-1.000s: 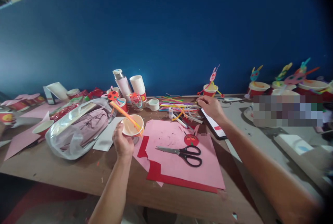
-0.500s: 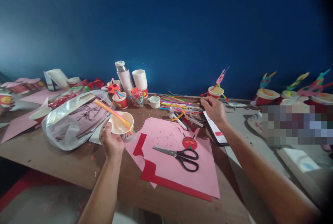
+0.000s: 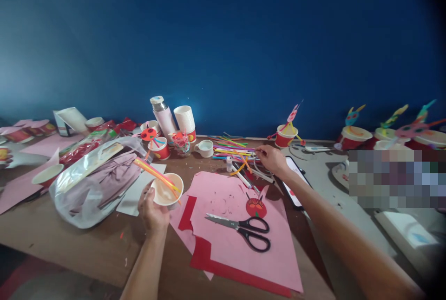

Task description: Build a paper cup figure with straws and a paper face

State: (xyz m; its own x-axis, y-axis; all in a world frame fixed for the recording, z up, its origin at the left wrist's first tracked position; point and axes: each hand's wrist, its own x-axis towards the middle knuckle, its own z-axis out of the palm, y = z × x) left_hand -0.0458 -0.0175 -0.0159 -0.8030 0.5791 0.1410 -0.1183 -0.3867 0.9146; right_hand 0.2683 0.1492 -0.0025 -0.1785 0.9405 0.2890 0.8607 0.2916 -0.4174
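Left hand [image 3: 152, 211] clamps cup [image 3: 160, 194], left of centre; right hand [image 3: 272, 159] has shifted left, reaching sticks [image 3: 232, 151]; its fingers' state indeterminable.

The left hand [image 3: 153, 209] and right hand [image 3: 275, 159] are bare, as are both forearms [image 3: 148, 253].

The tilted paper cup [image 3: 162, 197] is smooth and pale inside. Matt pink paper [image 3: 251, 258] and red paper [image 3: 201, 254] lie on brown, wood-look bench [image 3: 101, 244]. The scissors [image 3: 232, 224] pair smooth metal blades with black plastic handles. The clear plastic bag [image 3: 78, 214] is glossy and crinkled around soft, folded mauve cloth [image 3: 113, 179]; the flask [image 3: 163, 119] has a shiny metal collar.
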